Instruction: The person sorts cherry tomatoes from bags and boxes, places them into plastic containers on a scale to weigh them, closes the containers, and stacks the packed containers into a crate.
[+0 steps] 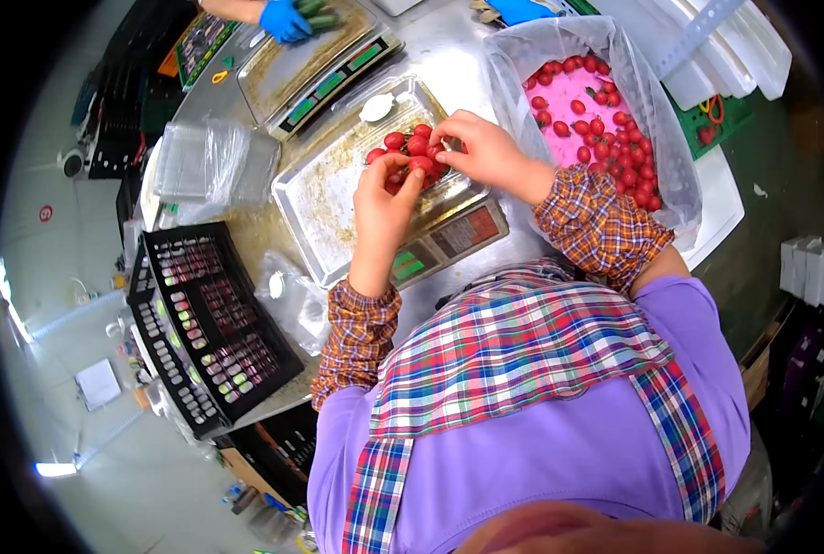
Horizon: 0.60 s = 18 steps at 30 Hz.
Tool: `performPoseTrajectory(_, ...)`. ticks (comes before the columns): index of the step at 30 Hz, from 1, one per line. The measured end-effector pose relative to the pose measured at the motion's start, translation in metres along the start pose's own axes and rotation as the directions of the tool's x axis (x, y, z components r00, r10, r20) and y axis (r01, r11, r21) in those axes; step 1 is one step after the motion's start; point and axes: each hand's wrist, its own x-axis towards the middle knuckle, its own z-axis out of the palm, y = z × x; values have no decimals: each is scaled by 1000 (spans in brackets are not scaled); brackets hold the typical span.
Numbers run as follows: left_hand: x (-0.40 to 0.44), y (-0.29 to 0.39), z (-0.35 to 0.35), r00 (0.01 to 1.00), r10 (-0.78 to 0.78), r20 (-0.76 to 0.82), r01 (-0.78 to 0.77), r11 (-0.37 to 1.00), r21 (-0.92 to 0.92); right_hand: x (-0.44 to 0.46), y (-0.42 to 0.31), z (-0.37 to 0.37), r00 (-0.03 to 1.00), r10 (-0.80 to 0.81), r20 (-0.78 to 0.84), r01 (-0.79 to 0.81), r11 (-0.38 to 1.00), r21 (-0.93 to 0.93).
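A pile of red cherry tomatoes (394, 141) lies on the metal tray (324, 208) of a weighing scale. My left hand (381, 198) is at the near left side of the pile, its thumb and fingers closed on a tomato. From the right, my right hand (488, 152) reaches in with its fingertips pinched on another tomato at the pile's edge. The fingertips partly hide both tomatoes. A small white round object (377, 107) rests on the tray beyond the pile. The scale's green display (408, 265) faces me.
A plastic-lined crate (680, 175) of cherry tomatoes stands at right. On the left are a black crate (287, 355) of labelled packs and clear plastic containers (176, 171). Across the table, a co-worker's blue-gloved hand (284, 20) holds green produce over another scale (273, 69).
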Motion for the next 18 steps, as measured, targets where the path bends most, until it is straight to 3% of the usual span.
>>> performPoseTrajectory(2, -1, 1, 1, 990, 139, 21, -140, 968, 210, 0, 1, -1, 997, 78, -11, -78, 997, 22)
performPoseTrajectory(3, 3, -4, 1, 940, 340, 21, -330, 893, 307, 1, 4, -1, 994, 108, -3, -108, 993, 45)
performPoseTrajectory(7, 16, -8, -10, 923, 384, -21, -351, 863, 364, 2, 11, 1, 996, 87, 36, -91, 987, 130)
performPoseTrajectory(10, 44, -39, -27, 965, 89, -247, -36, 977, 209, 2, 12, 1, 989, 127, -74, -112, 977, 179)
performPoseTrajectory(14, 82, -78, -40, 954, -284, -96, 269, 953, -140, 6, 13, -5, 938, 341, -65, -319, 921, 225)
performPoseTrajectory(16, 93, -60, -44, 906, -423, -9, 405, 873, -271, 5, 18, -3, 950, 301, -89, -276, 936, 219)
performPoseTrajectory(18, 93, -51, -47, 906, -422, -24, 376, 830, -411, 5, 19, -2, 951, 291, -103, -264, 940, 216)
